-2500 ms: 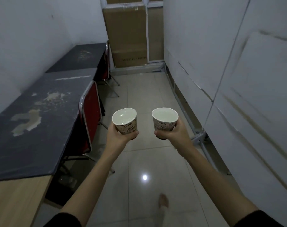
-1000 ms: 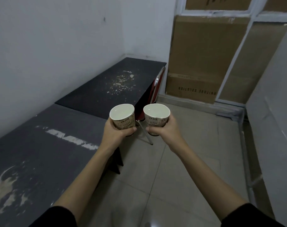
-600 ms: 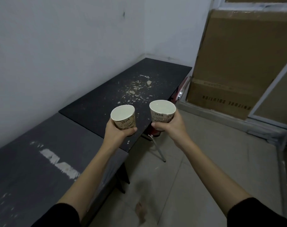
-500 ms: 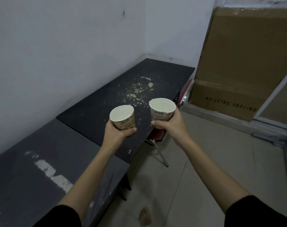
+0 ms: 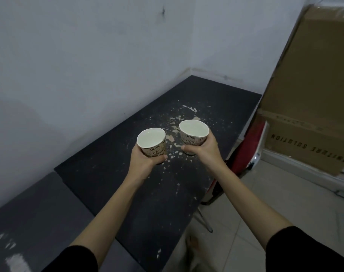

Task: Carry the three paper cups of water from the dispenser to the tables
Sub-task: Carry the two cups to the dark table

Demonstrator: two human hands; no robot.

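I hold two printed paper cups filled with water, both upright, above the far black table [image 5: 112, 173]. My left hand [image 5: 141, 163] grips the left paper cup [image 5: 152, 143] from below and behind. My right hand [image 5: 203, 152] wraps around the right paper cup [image 5: 193, 134], which sits slightly higher and farther out. The cups are apart, a small gap between them. Flakes of pale debris are scattered over the tabletop under the cups. No third cup or dispenser is in view.
A second grey table [image 5: 35, 222] butts against the black one at lower left. A red chair [image 5: 249, 146] is tucked at the black table's right side. A large cardboard box [image 5: 312, 95] leans at the right. White walls close the corner; tiled floor [image 5: 255, 203] lies right.
I have walked along the tables and turned left; the cups have gone from over the floor to over the black table. Both hands kept their grip throughout.
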